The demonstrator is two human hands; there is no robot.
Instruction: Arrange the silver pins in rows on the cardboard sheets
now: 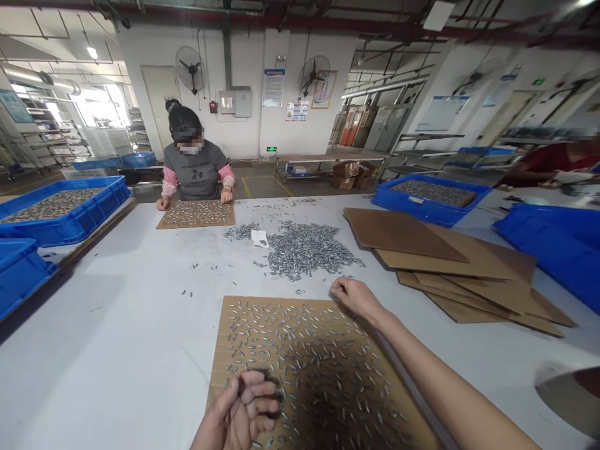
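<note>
A cardboard sheet [220,350] lies in front of me, covered with many small, pointed silver metal pieces laid out apart from one another. My left hand [246,406] is palm up over its lower left part, fingers loosely curled and apart, with nothing visible in the palm. At the sheet's top right corner is my right hand [359,297], closed with fingertips together near the table; whatever they hold is hidden. Just beyond sits a heap of the same metal pieces [307,250], with a small white paper [259,238] at its left side.
Bare cardboard sheets [450,262] are stacked loosely at right. Blue bins [424,209] of pieces stand behind them, with another blue bin [89,200] at left. Across the white table [131,325], a person [197,159] has both hands at another covered cardboard sheet [197,214].
</note>
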